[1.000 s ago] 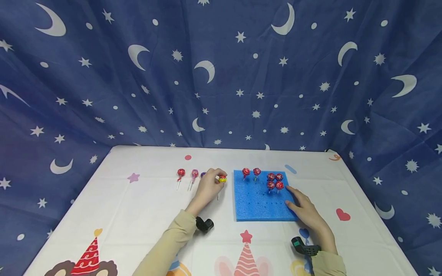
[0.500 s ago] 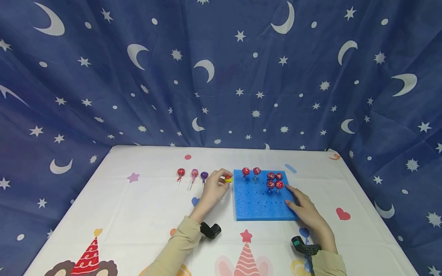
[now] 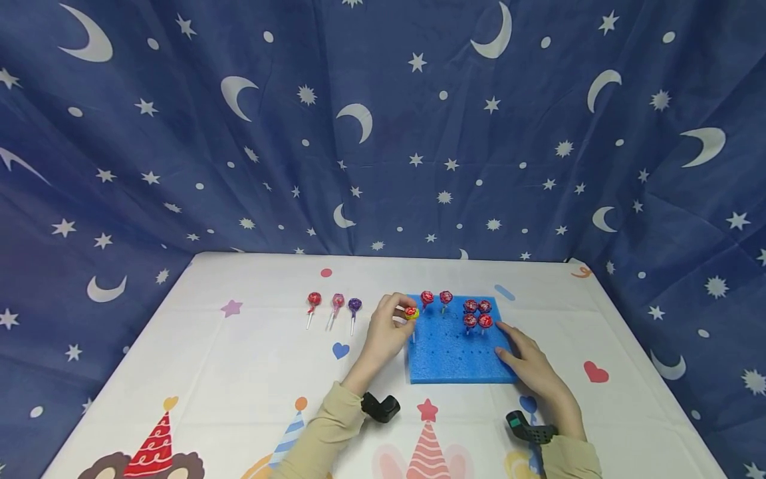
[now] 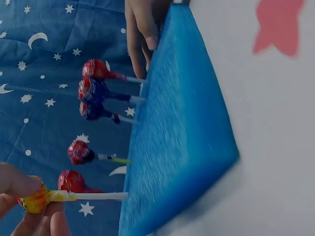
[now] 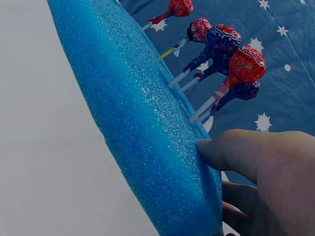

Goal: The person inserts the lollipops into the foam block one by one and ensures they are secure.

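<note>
My left hand (image 3: pixel 385 334) pinches a yellow-wrapped lollipop (image 3: pixel 411 313) by its candy head. Its white stick (image 4: pixel 101 196) points down, the tip close over the left side of a blue foam board (image 3: pixel 455 367). At the board's right edge rests my right hand (image 3: pixel 537 374); the thumb (image 5: pixel 221 151) touches the upper edge and the other fingers lie along the side, partly hidden. Several wrapped lollipops stand in the board: two red-topped ones (image 3: pixel 445 298) at the back left, and a tight cluster (image 3: pixel 470 320) toward the back right. Small holes dot the rest of its top.
Left of the board, a red lollipop (image 3: pixel 314 299), a pink lollipop (image 3: pixel 338 301) and a purple lollipop (image 3: pixel 355 305) lie in a row on the white printed tablecloth (image 3: pixel 239 372). A blue curtain (image 3: pixel 383 166) with moons and stars hangs behind the table.
My left hand has carried the yellow lollipop rightward from beside the row to over the board's left side, uncovering the purple lollipop. My right hand has stayed at the board's edge.
</note>
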Motion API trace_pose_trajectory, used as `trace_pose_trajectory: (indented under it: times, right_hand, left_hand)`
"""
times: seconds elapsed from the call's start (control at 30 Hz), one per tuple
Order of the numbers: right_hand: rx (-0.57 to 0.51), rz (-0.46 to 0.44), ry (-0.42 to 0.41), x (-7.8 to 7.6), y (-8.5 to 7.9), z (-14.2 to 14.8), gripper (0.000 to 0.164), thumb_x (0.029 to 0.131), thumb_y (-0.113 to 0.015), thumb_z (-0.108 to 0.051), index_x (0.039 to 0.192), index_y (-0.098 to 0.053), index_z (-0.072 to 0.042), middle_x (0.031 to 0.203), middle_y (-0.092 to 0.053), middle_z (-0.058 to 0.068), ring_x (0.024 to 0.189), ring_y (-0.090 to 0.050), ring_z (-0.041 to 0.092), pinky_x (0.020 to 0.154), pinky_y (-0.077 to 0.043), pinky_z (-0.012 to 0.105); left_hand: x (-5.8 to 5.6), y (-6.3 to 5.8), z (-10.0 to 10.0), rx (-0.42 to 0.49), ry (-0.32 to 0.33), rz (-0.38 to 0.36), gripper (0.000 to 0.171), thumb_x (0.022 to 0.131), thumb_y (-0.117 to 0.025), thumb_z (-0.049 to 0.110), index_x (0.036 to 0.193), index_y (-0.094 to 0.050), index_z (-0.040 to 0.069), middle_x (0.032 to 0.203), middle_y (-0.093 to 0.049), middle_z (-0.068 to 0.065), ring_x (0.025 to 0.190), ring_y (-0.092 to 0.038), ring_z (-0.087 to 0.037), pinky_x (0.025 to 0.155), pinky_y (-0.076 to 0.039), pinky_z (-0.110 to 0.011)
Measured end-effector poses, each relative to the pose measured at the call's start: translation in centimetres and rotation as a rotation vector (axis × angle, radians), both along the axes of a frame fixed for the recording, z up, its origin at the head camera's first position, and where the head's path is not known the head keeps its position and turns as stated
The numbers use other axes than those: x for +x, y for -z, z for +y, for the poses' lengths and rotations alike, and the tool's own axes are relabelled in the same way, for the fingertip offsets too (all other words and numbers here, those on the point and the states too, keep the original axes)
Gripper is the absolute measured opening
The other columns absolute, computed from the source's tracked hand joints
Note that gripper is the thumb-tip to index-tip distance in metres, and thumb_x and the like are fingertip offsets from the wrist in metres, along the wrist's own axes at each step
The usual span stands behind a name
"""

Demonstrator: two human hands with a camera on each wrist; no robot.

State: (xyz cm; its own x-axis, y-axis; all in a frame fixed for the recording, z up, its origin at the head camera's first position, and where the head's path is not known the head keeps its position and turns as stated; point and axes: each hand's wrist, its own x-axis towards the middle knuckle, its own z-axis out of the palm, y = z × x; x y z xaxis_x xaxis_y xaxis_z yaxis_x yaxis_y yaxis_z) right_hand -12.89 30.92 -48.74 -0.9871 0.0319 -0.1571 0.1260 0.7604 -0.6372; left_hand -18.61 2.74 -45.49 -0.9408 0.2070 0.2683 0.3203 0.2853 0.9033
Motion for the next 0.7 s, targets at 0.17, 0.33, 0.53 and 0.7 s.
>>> trace_pose_trajectory:
  times: [0.17,0.33,0.53,0.7]
  right_hand:
    - [-0.004,-0.003,0.0,0.1,-0.1,0.0,0.063,0.097,-0.05,-0.03,0.152,-0.024,-0.011,0.157,-0.016,0.027,0.142,-0.009,0.055,0.103,-0.017,0.075]
    - [-0.016,0.007,-0.004,0.2,-0.2,-0.1,0.063,0.097,-0.051,-0.028,0.151,-0.024,-0.01,0.156,-0.016,0.028,0.141,-0.01,0.056,0.101,-0.018,0.076]
    - [-0.02,0.013,-0.004,0.2,-0.1,-0.2,0.063,0.097,-0.051,-0.026,0.151,-0.025,-0.009,0.156,-0.016,0.029,0.141,-0.01,0.056,0.1,-0.018,0.076]
    - [-0.012,0.003,-0.001,0.2,-0.2,-0.3,0.063,0.097,-0.05,-0.027,0.151,-0.025,-0.01,0.156,-0.016,0.029,0.141,-0.009,0.056,0.101,-0.017,0.076]
  left_hand:
    - [0.2,-0.3,1.2,0.027,0.006,0.002,0.027,0.081,-0.066,-0.002,0.106,-0.061,0.009,0.105,-0.056,-0.011,0.095,-0.062,-0.024,0.072,-0.05,-0.017]
    - [0.4,-0.4,2.4,0.05,0.013,0.0,0.03,0.081,-0.068,-0.003,0.109,-0.06,0.007,0.108,-0.057,-0.011,0.096,-0.062,-0.025,0.072,-0.05,-0.017]
    - [0.4,-0.2,3.6,0.095,0.013,-0.021,0.031,0.081,-0.068,-0.004,0.11,-0.059,0.005,0.112,-0.058,-0.012,0.098,-0.061,-0.024,0.073,-0.049,-0.017]
    - [0.2,0.1,4.5,0.117,0.015,-0.039,0.03,0.081,-0.069,-0.004,0.109,-0.061,0.005,0.111,-0.059,-0.012,0.097,-0.062,-0.022,0.073,-0.05,-0.017]
